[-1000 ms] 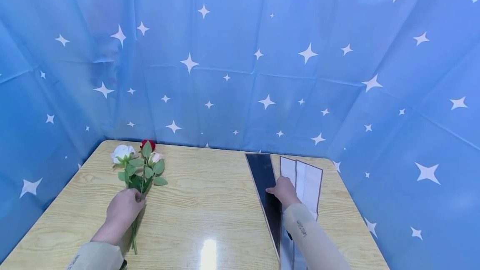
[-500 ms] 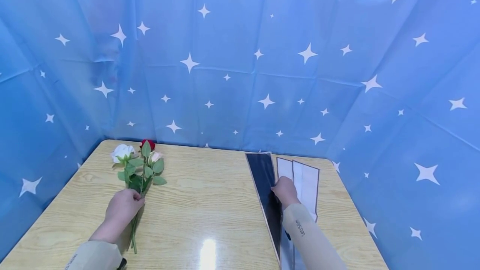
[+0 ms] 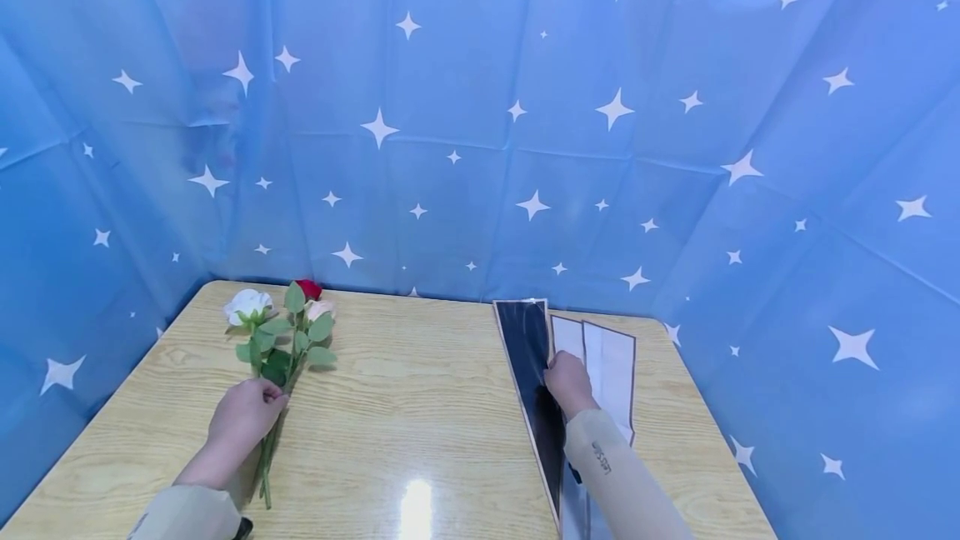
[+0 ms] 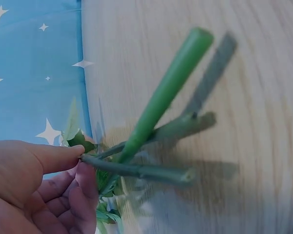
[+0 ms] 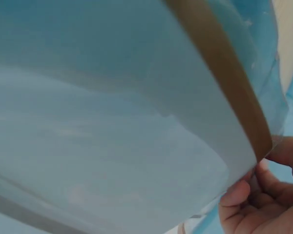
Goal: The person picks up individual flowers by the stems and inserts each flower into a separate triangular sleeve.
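On the left side of the table, my left hand (image 3: pixel 247 413) pinches the stems of artificial roses between thumb and fingers. A white rose (image 3: pixel 247 305), a red rose (image 3: pixel 308 288) and a pale pink rose (image 3: pixel 320 308) point toward the back edge. The cut ends of the green stems (image 4: pixel 161 171) spread out past the thumb in the left wrist view. My right hand (image 3: pixel 570 382) grips the right edge of a long black wrapping sheet (image 3: pixel 523 336). Close up, thumb and fingers pinch clear, brown-bordered film (image 5: pixel 229 87); part of the fingers is hidden behind it.
White sheets with dark borders (image 3: pixel 611 365) lie beneath and right of my right forearm. The wooden table (image 3: pixel 390 382) stretches between the flowers and the sheets. A blue star-patterned cloth (image 3: pixel 450 173) hangs behind and at both sides.
My right fingers have drawn in onto the black sheet's right edge, and its far end has risen slightly. The white sheets have shifted a little left. The red and pink roses have swung right.
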The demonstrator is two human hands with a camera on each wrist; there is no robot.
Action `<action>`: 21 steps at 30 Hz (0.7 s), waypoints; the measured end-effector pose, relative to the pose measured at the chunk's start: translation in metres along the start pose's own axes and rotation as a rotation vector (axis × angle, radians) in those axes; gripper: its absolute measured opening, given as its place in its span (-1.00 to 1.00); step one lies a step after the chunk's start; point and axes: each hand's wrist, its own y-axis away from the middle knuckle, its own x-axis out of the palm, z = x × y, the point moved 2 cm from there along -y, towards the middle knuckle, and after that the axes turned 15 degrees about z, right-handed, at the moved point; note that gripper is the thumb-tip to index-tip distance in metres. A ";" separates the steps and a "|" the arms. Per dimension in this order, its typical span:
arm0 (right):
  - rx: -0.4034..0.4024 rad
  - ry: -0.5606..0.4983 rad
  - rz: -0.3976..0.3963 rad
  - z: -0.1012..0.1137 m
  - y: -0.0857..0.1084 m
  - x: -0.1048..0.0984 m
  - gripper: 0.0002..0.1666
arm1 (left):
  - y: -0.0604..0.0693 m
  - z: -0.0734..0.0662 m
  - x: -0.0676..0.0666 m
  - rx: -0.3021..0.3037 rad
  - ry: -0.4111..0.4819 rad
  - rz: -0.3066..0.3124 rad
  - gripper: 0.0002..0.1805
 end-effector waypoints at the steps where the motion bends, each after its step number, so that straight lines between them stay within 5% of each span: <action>1: -0.001 -0.010 -0.008 0.000 0.000 -0.001 -0.77 | 0.000 0.000 0.000 0.000 0.003 0.000 -0.81; 15: -0.160 -0.158 -0.180 0.010 0.002 -0.011 -0.89 | 0.000 -0.003 -0.002 0.017 0.024 -0.008 -0.77; 21: -0.226 -0.274 -0.234 0.017 0.002 -0.010 -0.72 | 0.004 -0.004 -0.003 0.037 0.035 -0.035 -0.75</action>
